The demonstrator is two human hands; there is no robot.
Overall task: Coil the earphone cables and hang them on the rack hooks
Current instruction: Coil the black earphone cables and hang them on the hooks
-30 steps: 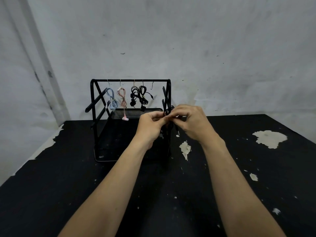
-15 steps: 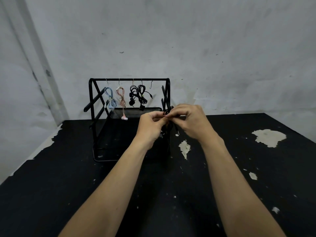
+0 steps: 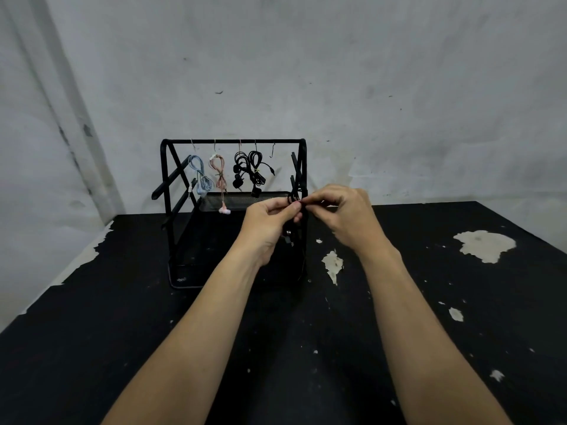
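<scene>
Since the earlier frames little has shifted: both hands have kept working at the same spot in front of the rack's right post, and the dangling end of the black cable now shows a bit more below the left palm. The left hand (image 3: 266, 223) pinches a coiled black earphone cable (image 3: 291, 200) between thumb and curled fingers, its plug end (image 3: 288, 237) hanging down just beneath. The right hand (image 3: 340, 213) meets it fingertip to fingertip, gripping the same bundle; something reddish, possibly a tie, sits at the pinch, though it is too small to be sure. The bundle is held in the air, above the table (image 3: 429, 332) and near its far edge. Behind the hands stands the black wire rack (image 3: 233, 141) toward the table's far left part. From its top bar hang a blue cable (image 3: 199, 176), a pink cable (image 3: 219, 173) with an earbud dangling low, and two black cable coils (image 3: 248, 170) side by side. One hook (image 3: 272, 150) to their right hangs bare. Pale patches of chipped paint (image 3: 483, 245) mark the table's right side.
</scene>
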